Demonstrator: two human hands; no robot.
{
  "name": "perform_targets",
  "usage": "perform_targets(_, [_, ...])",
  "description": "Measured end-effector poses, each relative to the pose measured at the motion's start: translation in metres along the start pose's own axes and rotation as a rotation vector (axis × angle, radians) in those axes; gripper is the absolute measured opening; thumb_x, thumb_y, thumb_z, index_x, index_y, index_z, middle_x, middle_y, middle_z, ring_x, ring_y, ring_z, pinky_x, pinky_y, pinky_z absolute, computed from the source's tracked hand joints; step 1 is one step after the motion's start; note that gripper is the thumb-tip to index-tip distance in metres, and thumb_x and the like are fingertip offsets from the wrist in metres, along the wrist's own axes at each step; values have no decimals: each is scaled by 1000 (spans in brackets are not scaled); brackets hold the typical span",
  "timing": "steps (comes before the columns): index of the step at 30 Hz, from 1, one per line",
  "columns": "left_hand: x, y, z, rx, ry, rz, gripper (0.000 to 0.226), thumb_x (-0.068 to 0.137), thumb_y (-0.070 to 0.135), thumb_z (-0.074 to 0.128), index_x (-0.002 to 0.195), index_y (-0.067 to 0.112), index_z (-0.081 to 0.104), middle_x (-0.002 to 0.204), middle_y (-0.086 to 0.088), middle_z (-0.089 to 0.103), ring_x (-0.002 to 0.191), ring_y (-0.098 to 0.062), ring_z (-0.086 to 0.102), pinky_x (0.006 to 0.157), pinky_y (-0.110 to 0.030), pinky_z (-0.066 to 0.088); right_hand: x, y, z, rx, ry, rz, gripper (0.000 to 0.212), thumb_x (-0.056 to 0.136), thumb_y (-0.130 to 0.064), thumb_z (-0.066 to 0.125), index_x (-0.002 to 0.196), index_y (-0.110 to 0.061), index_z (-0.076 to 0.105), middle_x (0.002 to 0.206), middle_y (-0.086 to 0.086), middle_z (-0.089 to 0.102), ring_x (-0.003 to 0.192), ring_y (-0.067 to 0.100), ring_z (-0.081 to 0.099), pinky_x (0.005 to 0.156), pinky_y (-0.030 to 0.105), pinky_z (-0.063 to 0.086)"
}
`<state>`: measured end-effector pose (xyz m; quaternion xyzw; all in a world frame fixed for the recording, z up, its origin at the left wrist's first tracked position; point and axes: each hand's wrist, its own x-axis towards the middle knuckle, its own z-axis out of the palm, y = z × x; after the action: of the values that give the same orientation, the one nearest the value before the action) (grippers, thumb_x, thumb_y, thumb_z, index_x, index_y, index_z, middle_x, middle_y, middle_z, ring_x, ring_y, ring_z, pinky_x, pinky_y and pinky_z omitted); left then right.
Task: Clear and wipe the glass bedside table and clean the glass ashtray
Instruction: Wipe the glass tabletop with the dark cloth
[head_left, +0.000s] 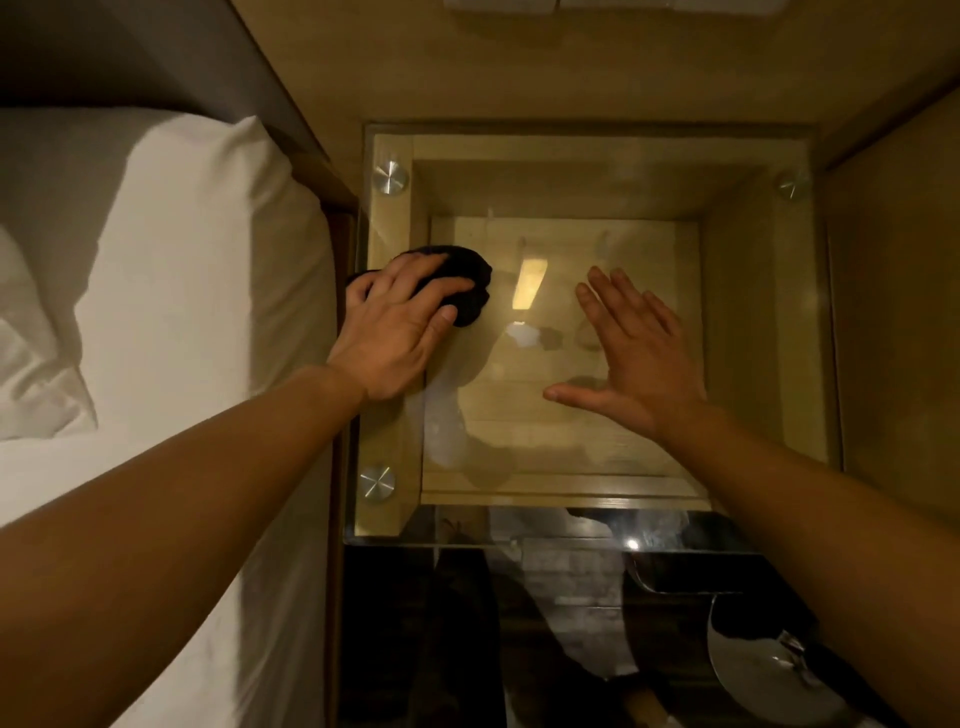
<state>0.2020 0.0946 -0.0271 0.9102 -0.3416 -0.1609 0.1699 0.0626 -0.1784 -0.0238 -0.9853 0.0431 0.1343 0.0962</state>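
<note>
Right — bed (171, 291) beside table (769, 322), L hand (395, 332) pressing cloth (467, 280).

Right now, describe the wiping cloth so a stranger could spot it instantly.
Find the glass tabletop beside the white bed. Along its bed-side edge, the left hand presses down on a crumpled black cloth. It is the only dark, soft thing on the pale glass; the right hand is bare.

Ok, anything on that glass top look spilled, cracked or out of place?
No cracks or spills show. The glass top has hazy streaks toward its near left, probably wipe residue. The left hand presses a dark cloth there; the right hand is open and empty.
</note>
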Motion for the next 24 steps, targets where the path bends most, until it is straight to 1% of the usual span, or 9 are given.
perform_targets(5, [-36, 14, 13, -4, 9, -35, 48, 108, 50, 26, 150, 38, 46, 162, -2, 38, 153, -26, 26, 117, -51, 18, -3, -2, 0, -3, 41, 0, 118, 74, -94, 41, 163, -22, 15, 173, 0, 7, 160, 17, 2, 127, 42, 6])
perform_targets(9, [-60, 24, 22, -10, 15, -66, 44, 109, 46, 32, 150, 37, 46, 162, -1, 38, 153, -25, 26, 117, -51, 17, -4, -4, -1, -4, 40, 0, 117, 75, -93, 43, 163, -22, 14, 173, 0, 5, 160, 17, 0, 127, 43, 6])
perform_targets(14, [-95, 37, 39, -10, 53, -89, 41, 107, 42, 40, 147, 35, 49, 160, 0, 40, 152, -23, 28, 115, -48, 19, -6, -4, -1, -22, 49, -9, 118, 75, -94, 40, 163, -21, 14, 173, 1, 6, 160, 18, 1, 127, 45, 8])
perform_targets(19, [-124, 50, 52, -21, 60, -115, 41, 105, 39, 44, 146, 34, 49, 159, -1, 40, 153, -24, 28, 116, -49, 20, -7, -5, -1, -10, 58, -10, 118, 75, -93, 41, 163, -20, 15, 173, 2, 8, 160, 19, 2, 126, 44, 7])
perform_targets(24, [-152, 65, 64, -51, 87, -142, 40, 103, 34, 48, 143, 33, 51, 156, -2, 42, 152, -23, 30, 116, -45, 19, -8, -3, 2, 18, 72, -19, 118, 74, -94, 41, 163, -21, 16, 173, 2, 8, 160, 19, 3, 127, 45, 7])
